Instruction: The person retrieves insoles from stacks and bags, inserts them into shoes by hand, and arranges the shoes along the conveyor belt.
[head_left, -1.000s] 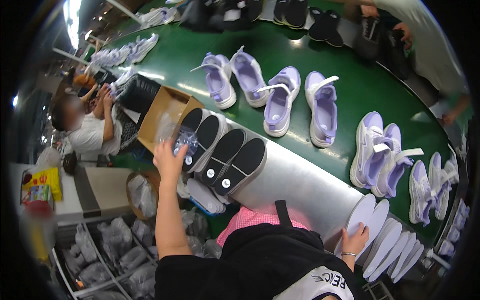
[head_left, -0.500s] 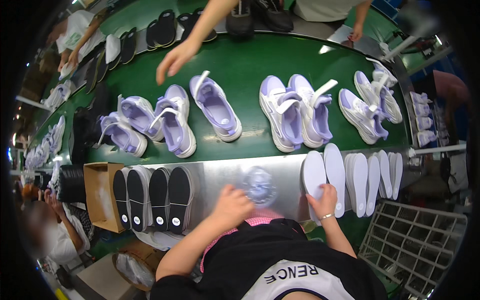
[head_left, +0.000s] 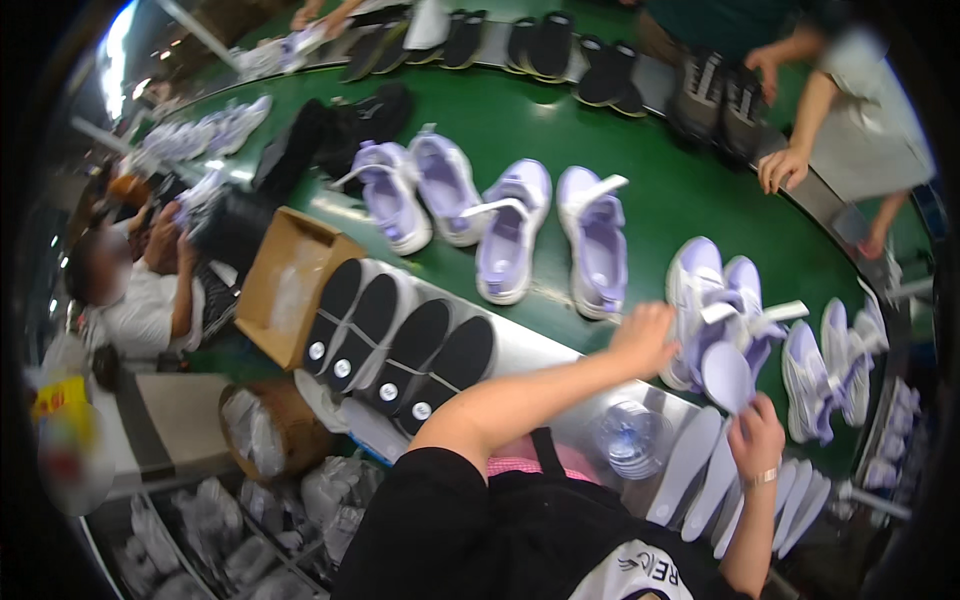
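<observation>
Since the earlier views, the right hand (head_left: 757, 436), grip closed, has brought one pale, oval-ended insole (head_left: 728, 374) across the white-and-lavender sneakers (head_left: 693, 272), right of centre; left hand (head_left: 645, 340) adjacent, grip indeterminate.

- Dark capitals and a dark mark stand out on the white panel (head_left: 610, 582) of your black shirt (head_left: 445, 520), only partly in view!
- Over on your black insoles (head_left: 462, 352), four round white labels (head_left: 421, 410), their print too small to read.
</observation>
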